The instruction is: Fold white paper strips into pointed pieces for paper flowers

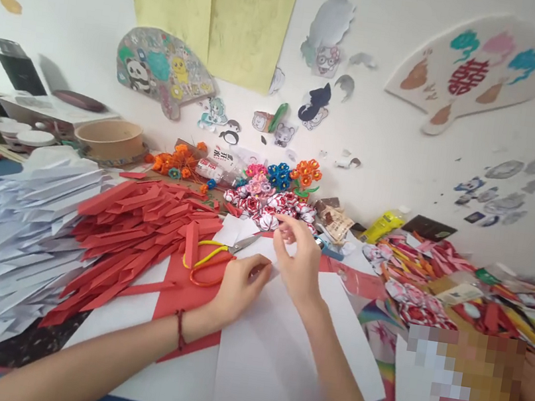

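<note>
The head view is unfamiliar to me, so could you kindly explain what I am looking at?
There is no machine here: these are a person's bare left hand and right hand. The single picture comes from a camera worn on their head, looking forward and down. Beneath the hands lie white paper sheets; scissors lie beside the left hand. Further left are piles of red strips and white strips, with colourful flowers beyond. Whether the fingers hold anything small, I cannot tell.
</note>
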`<action>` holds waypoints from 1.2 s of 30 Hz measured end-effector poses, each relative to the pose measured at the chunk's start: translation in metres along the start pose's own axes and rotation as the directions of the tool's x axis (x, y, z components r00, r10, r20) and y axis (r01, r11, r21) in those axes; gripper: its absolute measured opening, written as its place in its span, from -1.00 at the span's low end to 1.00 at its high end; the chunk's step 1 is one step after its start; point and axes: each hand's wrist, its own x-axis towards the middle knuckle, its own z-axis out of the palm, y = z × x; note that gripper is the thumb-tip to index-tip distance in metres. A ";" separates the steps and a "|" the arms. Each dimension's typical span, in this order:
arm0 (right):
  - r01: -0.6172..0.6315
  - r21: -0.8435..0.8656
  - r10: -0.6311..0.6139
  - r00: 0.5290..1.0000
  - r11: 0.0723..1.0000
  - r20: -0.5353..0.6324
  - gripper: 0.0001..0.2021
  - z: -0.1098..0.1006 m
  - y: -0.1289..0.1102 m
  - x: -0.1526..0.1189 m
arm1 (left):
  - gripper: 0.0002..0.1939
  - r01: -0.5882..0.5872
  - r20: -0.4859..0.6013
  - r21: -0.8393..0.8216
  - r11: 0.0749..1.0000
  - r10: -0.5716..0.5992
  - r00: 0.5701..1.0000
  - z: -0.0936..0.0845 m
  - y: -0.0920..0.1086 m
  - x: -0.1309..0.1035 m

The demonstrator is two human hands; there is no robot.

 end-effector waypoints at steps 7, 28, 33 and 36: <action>-0.430 0.408 0.379 0.903 0.805 0.203 -0.60 0.008 0.047 -0.020 | -0.78 0.103 -0.044 -0.150 0.983 -0.111 0.993 -0.002 0.003 0.001; -0.123 0.205 0.109 0.991 0.971 0.079 -0.77 0.005 0.034 -0.029 | -0.78 0.077 0.045 -0.108 0.991 -0.072 0.996 -0.006 -0.004 0.009; -0.133 0.198 0.134 0.991 0.971 0.007 -0.78 0.004 0.031 -0.032 | -0.81 0.054 0.061 -0.082 0.995 -0.050 0.997 -0.006 0.001 0.008; -0.153 0.200 0.160 0.987 0.968 -0.019 -0.78 0.003 0.030 -0.032 | -0.82 0.046 0.069 -0.063 0.997 -0.041 0.997 -0.006 0.003 0.009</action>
